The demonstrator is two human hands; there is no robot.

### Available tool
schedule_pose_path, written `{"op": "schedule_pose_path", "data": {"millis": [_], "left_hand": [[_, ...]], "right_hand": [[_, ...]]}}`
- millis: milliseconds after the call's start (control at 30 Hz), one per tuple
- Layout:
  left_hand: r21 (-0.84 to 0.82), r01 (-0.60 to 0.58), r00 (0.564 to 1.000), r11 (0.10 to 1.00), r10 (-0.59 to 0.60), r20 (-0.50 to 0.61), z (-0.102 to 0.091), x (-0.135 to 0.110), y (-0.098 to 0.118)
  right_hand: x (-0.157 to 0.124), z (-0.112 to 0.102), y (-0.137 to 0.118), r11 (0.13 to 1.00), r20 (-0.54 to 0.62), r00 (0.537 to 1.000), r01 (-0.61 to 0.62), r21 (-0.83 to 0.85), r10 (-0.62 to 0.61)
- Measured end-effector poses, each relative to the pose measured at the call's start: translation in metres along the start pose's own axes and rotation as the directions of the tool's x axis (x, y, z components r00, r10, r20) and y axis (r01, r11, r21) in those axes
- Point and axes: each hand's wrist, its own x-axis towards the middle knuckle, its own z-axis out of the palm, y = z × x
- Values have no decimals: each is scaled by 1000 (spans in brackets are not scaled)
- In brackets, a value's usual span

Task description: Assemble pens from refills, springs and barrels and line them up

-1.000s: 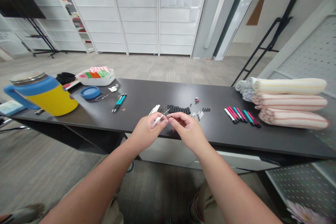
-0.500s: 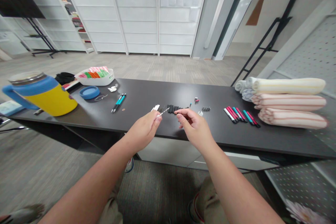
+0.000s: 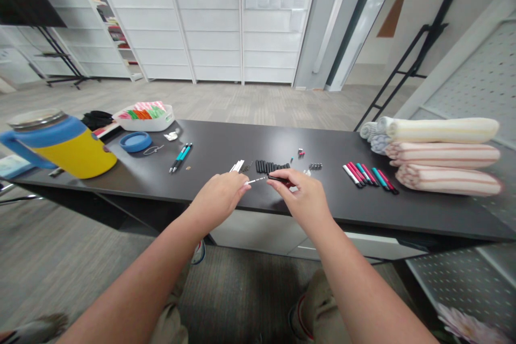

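Pinched in my left hand (image 3: 221,193) is a thin white pen refill (image 3: 256,180), its narrow tip pointing right. My right hand (image 3: 304,196) grips a short black pen barrel section (image 3: 277,179), its end close to the refill tip; whether they touch I cannot tell. Just beyond my hands lie a row of black barrel sections (image 3: 271,166), several white refills (image 3: 237,165) and a few tiny springs (image 3: 245,169). Small metal parts (image 3: 315,166) sit past my right hand. Coloured pen barrels (image 3: 365,176) lie further right. Two teal-and-black pens (image 3: 181,158) rest at left.
A yellow-and-blue mug (image 3: 76,148) stands on the left, with a blue lid (image 3: 136,142) nearby. Behind is a white basket (image 3: 150,124) of colourful packets. Rolled towels (image 3: 443,153) are stacked at right. The dark table's front edge (image 3: 258,208) runs below my hands.
My right hand now shows the black barrel section lined up with the refill tip. My left hand has turned slightly, its back more upward, and the refill lies flatter and lower.
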Motion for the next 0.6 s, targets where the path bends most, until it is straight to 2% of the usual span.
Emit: {"op": "schedule_pose_path", "data": {"millis": [200, 400, 500, 600], "left_hand": [[27, -29, 999, 999, 28, 24, 2, -1, -1], [38, -36, 997, 999, 34, 65, 6, -3, 0], [39, -60, 995, 997, 57, 81, 8, -3, 3], [-3, -111, 991, 994, 111, 69, 7, -2, 5]], "right_hand": [[-1, 1, 1, 990, 65, 990, 126, -56, -123], [-4, 7, 3, 962, 150, 954, 269, -51, -258], [-6, 11, 4, 951, 229, 933, 302, -72, -279], [-6, 12, 6, 948, 246, 932, 298, -110, -264]]}}
